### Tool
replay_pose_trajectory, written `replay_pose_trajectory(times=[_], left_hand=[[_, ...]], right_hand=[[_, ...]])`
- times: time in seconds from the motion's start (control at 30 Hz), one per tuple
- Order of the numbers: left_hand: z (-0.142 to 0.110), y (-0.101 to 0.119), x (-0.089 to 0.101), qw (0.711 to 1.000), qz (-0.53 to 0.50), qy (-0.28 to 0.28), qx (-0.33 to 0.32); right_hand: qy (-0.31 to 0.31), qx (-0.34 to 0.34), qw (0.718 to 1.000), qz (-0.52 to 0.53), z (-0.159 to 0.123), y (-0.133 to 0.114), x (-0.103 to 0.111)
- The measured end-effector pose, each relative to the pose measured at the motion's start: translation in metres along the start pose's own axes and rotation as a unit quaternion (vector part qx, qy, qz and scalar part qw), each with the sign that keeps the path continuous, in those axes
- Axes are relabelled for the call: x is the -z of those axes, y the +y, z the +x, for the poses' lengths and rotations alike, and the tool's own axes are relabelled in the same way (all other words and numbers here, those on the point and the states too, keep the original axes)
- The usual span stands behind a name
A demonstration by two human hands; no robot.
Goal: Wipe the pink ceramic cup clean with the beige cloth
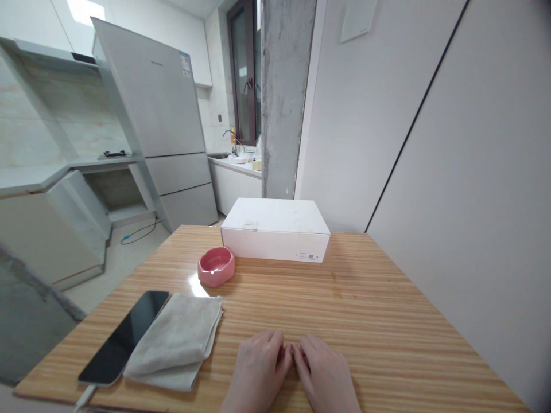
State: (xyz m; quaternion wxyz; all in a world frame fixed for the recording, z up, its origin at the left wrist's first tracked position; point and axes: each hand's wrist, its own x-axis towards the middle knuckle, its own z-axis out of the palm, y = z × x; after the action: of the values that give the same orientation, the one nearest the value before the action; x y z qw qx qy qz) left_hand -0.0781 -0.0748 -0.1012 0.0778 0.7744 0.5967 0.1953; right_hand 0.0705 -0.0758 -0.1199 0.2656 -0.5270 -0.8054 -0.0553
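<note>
My left hand (257, 370) and my right hand (325, 373) lie flat on the wooden table (387, 321) near its front edge. Their fingertips touch each other in the middle, and both hands hold nothing. A folded grey cloth (178, 338) lies just left of my left hand. Beside the cloth, further left, a black phone (124, 338) lies face up with a cable at its near end. A small pink bowl (216, 265) stands behind the cloth. A closed white box (275, 229) rests at the far edge of the table.
A white wall runs along the table's right side. Beyond the table stand a concrete pillar (286, 97), a grey fridge (159, 126) and a kitchen counter with a sink tap (230, 135). A counter and cabinet (47, 223) are at the left.
</note>
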Motion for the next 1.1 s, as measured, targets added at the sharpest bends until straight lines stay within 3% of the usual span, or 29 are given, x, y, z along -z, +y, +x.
replay_pose_trajectory(times=[0.73,1.1], left_hand=[[-0.0004,0.0006,0.0024,1.0,-0.004,-0.008,0.004],[0.0004,0.001,0.0033,1.0,-0.004,-0.011,0.004]], right_hand=[[0.018,0.012,1.0,0.003,0.0002,0.0014,-0.0004],[-0.006,0.0,1.0,0.001,-0.0004,0.0014,-0.002]])
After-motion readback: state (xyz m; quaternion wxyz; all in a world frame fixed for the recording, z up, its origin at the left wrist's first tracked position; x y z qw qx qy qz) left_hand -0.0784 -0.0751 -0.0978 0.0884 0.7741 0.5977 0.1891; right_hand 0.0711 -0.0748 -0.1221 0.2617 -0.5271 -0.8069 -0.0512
